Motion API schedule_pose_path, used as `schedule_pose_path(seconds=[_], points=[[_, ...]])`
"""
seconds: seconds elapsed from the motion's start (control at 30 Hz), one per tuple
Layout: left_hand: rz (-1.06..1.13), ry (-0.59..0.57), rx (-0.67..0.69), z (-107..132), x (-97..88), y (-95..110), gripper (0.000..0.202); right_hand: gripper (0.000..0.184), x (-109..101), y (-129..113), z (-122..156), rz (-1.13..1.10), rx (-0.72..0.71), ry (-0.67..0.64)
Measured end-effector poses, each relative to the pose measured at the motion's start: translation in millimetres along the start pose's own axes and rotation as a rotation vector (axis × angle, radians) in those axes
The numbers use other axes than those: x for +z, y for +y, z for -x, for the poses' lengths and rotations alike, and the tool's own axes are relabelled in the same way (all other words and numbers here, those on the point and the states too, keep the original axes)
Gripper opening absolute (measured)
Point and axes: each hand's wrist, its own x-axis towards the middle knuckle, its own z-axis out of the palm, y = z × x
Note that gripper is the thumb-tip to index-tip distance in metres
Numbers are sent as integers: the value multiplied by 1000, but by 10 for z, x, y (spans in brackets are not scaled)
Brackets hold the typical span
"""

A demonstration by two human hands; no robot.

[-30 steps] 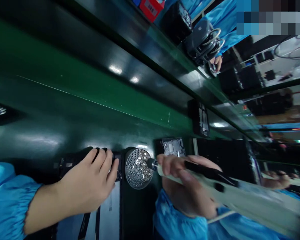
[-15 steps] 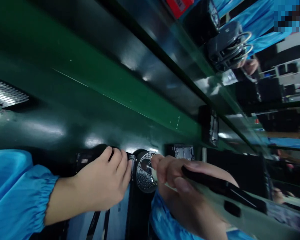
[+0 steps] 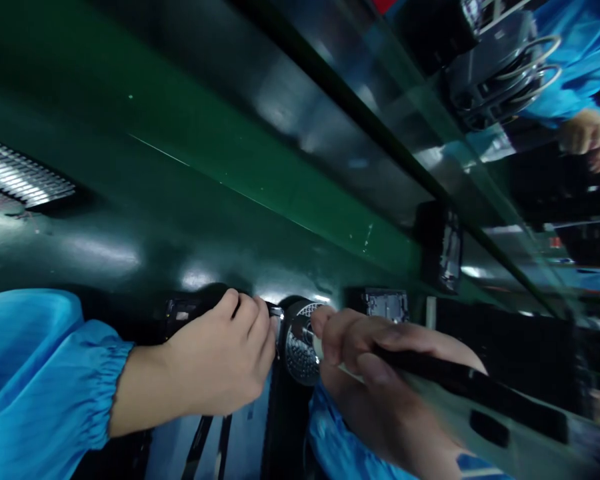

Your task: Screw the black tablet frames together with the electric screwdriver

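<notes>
My right hand (image 3: pixel 380 360) grips a pale electric screwdriver (image 3: pixel 460 400) with a black lever. Its front end points at a round dish (image 3: pixel 301 357) with a perforated face that holds small shiny pieces, probably screws. The tip itself is hidden behind my fingers. My left hand (image 3: pixel 220 360) lies left of the dish, fingers curled and pressed over the far end of a black-edged flat device (image 3: pixel 179 315). Below the hand, a pale blue panel (image 3: pixel 245 440) with two dark strips shows. What exactly the left fingertips touch is hidden.
A small black part (image 3: pixel 387 303) stands behind the dish. Another black block (image 3: pixel 440 247) leans by the rail. A ridged metallic piece (image 3: pixel 25 177) lies on the green bench (image 3: pixel 130 213) at left. Across the clear partition, a co-worker's hands (image 3: pixel 590 137) and a grey device with cables (image 3: pixel 500 67) show.
The whole view has shifted, so most things sit slightly further right. Both hands keep the same hold, and the screwdriver stays at the dish. The co-worker's hands show more fully.
</notes>
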Motion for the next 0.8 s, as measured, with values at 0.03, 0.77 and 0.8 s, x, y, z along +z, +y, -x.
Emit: schedule_pose_path(seconds=[0.03,0.77,0.8], points=[[0,-2,0,-3,1,-4,44,24,7,11,-2,-10,1,-12],[-25,37,1,-13,6,-37,45,30,-538,206,63,-58,-105,69],[-25,34,1,-15,-1,-38,45,30,-531,209,61,-62,-105,72]])
